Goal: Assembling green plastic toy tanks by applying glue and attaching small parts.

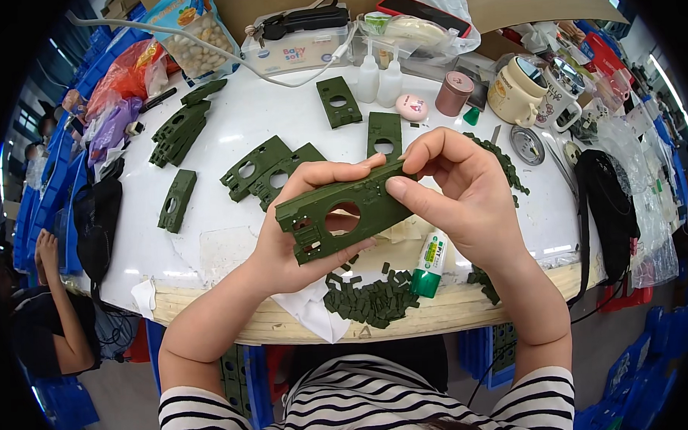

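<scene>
A dark green plastic model tank hull (379, 204) with a round hole is held up above the table's front part. My left hand (273, 244) is closed round its left portion, thumb along the upper edge and fingers underneath. At the hull's right end, the thumb and index finger of my right hand (468, 188) pinch its upper edge; any small piece between those fingertips is hidden. Below the hull lies a pile of small green pieces (370, 299), beside a white and green glue stick (431, 265).
More green hulls (255, 166) lie across the white table (226, 105), some stacked at left (180, 133). Farther back stand white squeeze bottles (390, 81), a pink tin (454, 92) and a cream mug (515, 91). A black bag (609, 198) hangs at right; another person's arm (67, 319) shows at left.
</scene>
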